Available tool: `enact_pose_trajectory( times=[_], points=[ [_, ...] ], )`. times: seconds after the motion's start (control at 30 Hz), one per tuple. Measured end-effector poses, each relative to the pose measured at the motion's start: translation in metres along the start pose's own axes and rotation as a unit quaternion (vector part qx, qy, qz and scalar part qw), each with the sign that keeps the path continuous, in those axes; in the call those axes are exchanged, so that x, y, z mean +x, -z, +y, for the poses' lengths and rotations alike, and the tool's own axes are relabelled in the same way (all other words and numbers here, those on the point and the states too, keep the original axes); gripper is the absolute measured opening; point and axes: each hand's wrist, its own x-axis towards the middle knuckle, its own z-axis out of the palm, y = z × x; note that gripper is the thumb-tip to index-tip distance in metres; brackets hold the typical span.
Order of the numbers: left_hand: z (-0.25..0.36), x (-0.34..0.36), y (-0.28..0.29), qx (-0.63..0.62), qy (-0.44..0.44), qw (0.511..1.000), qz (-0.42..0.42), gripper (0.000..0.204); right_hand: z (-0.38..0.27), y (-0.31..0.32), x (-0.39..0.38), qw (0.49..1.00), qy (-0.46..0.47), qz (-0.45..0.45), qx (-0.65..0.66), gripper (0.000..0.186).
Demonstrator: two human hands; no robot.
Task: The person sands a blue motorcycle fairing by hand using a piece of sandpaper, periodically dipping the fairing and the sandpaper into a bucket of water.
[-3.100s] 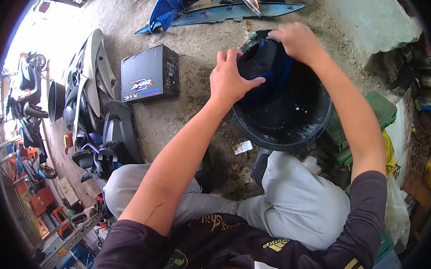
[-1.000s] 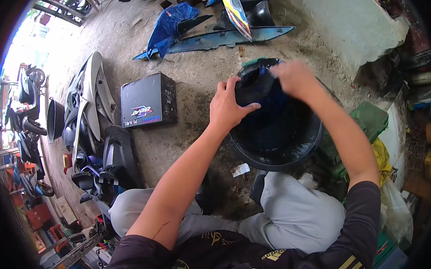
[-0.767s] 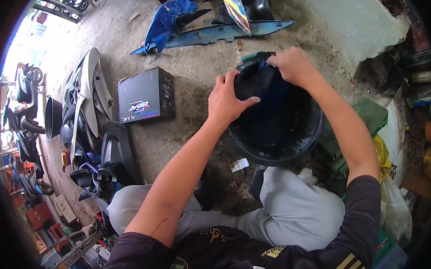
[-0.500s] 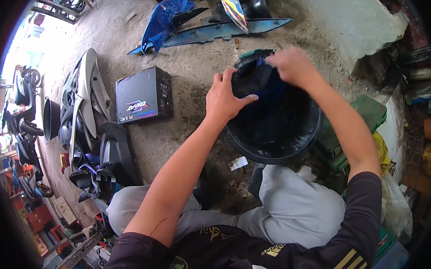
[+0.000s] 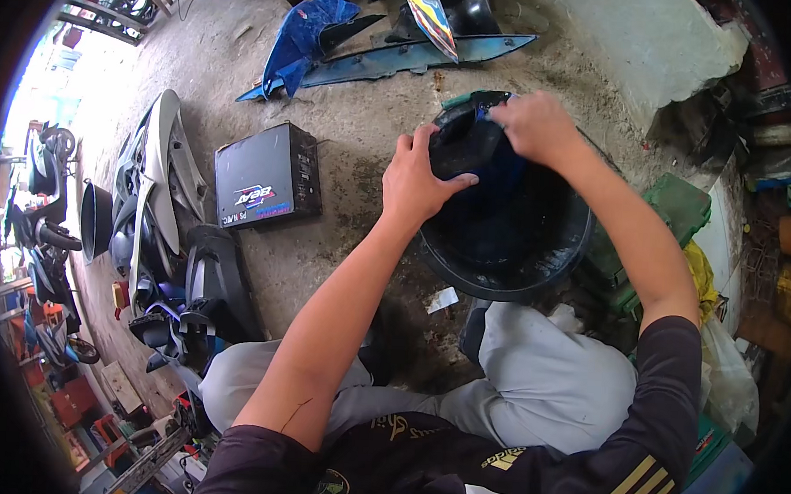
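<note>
A wide black basin [image 5: 500, 282] sits on the ground in front of my knees. A dark, glossy plastic part [image 5: 481, 143] slants across its far left side. My left hand [image 5: 416, 177] grips this part by its left edge, fingers over the far side and thumb across the near face. My right hand [image 5: 542, 130] is curled closed at the part's far right end. Something small and blue shows beside its fingertips, but what it holds is hidden. The inside of the basin is too dark to make out its contents.
Blue fairing panels [image 5: 395, 62] lie beyond the basin. To the left are a black box [image 5: 257, 175], a grey curved panel [image 5: 161, 166] and other dark motorcycle parts. A green crate [image 5: 675, 202] and plastic bags stand at the right by a wall. Parked motorcycles [image 5: 55, 170] line the far left.
My right hand has moved slightly at the part's far end and looks less blurred. My left hand keeps its grip; the view has shifted a little.
</note>
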Motion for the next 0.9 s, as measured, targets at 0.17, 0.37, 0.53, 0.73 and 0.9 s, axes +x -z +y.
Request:
enact_pose_trajectory(
  times=[0.17,0.37,0.53,0.73,0.9],
  points=[
    [-0.005,-0.002,0.001,0.006,-0.006,1.000,0.014,0.097,-0.042,0.003,-0.010,0.998,0.051,-0.008,0.035,0.011],
    [-0.003,0.000,-0.002,0.003,-0.002,1.000,0.010,0.097,-0.025,-0.004,0.000,0.999,-0.009,0.039,-0.003,0.009],
    [-0.003,-0.001,-0.004,0.004,-0.005,1.000,0.009,0.096,-0.025,-0.006,0.001,0.999,-0.010,0.053,-0.003,0.007],
    [-0.002,-0.002,0.000,0.011,0.003,1.000,0.009,0.098,-0.047,-0.008,0.002,0.998,0.063,0.006,0.024,0.010],
    [-0.002,0.001,-0.006,0.026,-0.013,0.999,0.019,0.100,-0.026,-0.019,0.002,0.997,0.029,0.062,0.026,0.010]
  ],
)
